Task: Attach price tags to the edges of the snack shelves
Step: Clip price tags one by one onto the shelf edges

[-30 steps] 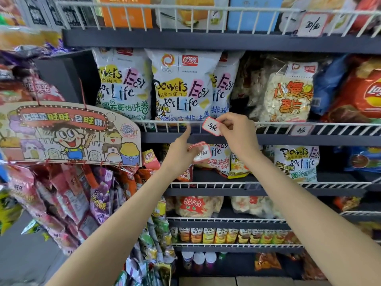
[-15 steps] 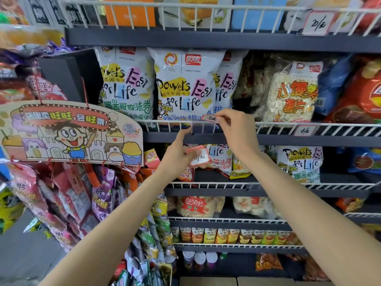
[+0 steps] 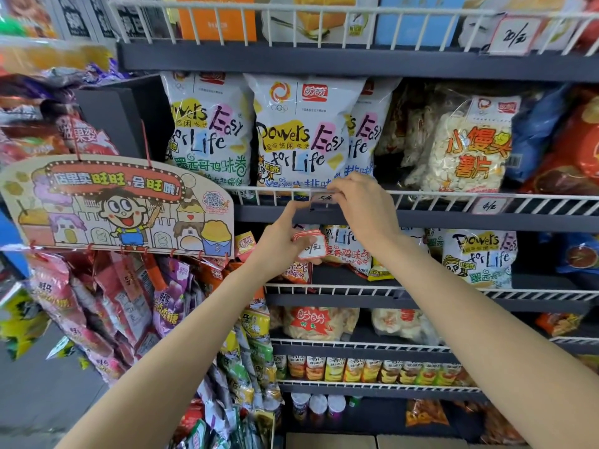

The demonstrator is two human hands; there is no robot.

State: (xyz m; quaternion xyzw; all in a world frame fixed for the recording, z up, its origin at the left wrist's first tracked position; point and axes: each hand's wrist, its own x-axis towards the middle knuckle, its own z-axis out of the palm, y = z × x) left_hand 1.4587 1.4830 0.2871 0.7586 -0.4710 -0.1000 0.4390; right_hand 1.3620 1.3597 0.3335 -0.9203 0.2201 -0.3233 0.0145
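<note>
Far left there's a flat cardboard hanger sign with a cartoon kid (image 3: 120, 205), and glossy crinkly purple and pink snack packets (image 3: 129, 303) dangle under it in strips.

The left hand (image 3: 285, 241) reaches up from the lower left with the forearm stretched out. Its forefinger points up and touches the dark grey metal front edge of the snack shelf (image 3: 453, 218), while the other fingers and thumb curl round a small stack of red-bordered white price tags (image 3: 309, 244) held just below that edge, in front of the bags on the shelf underneath.

The right hand (image 3: 363, 205) comes in from the lower right, wrist bent, knuckles towards the camera, fingers bunched together at the white wire rail (image 3: 502, 199) that runs along the shelf front. It's pinching a small white handwritten price tag (image 3: 324, 198) right at the rail, between the two hands. The tag is tilted nearly flat so I can't read it properly, and I can't tell if it's actually clipped on or only held there.

Right behind the rail stand puffy white foil snack bags printed "Powers Easy for Life" (image 3: 301, 134). Further right is a clear plastic bag of pale puffed crisps (image 3: 466, 150), and below it a second white handwritten tag (image 3: 489, 206) hangs on the same rail. A third white tag (image 3: 515, 35) hangs on the top shelf's rail, far right.
</note>
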